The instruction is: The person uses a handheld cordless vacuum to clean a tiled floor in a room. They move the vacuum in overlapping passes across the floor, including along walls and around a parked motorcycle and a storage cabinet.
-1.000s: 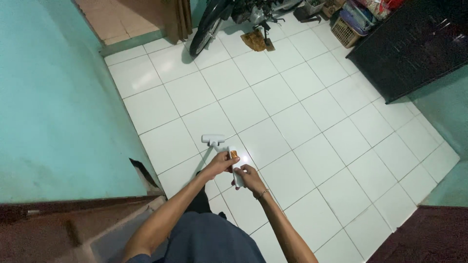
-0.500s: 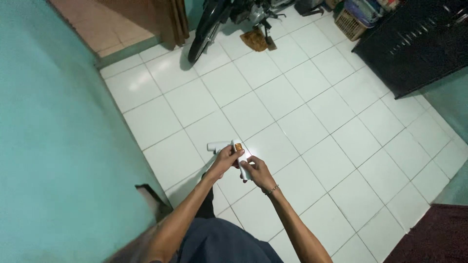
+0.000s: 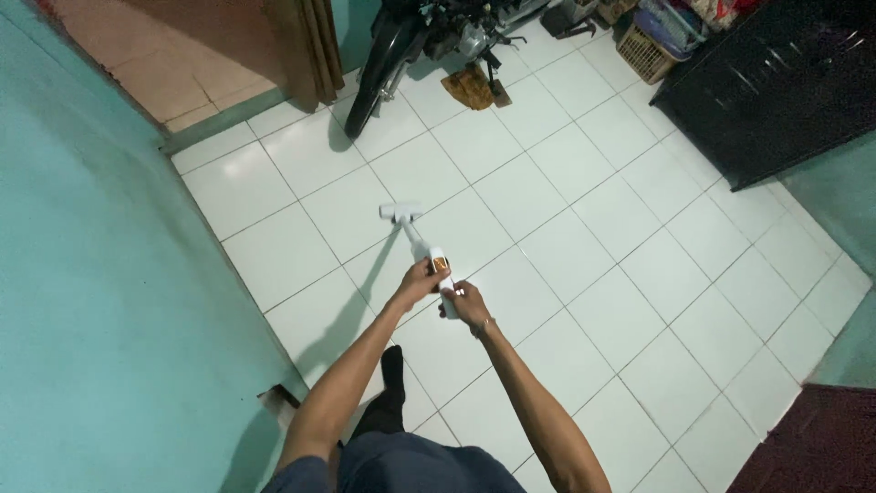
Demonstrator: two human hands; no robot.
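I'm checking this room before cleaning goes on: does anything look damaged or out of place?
Yes. At the foot of the teal wall, by the person's left side, a dark broken gap shows at floor level. A motorcycle is parked indoors on the white tiles.

arms stretched out, white stick vacuum pushed farther forward across tiles

White tiled floor, teal wall, black cabinet, parked motorcycle

Dim indoor light, soft glare on white floor tiles; arm shadows fall left, edges slightly blurred
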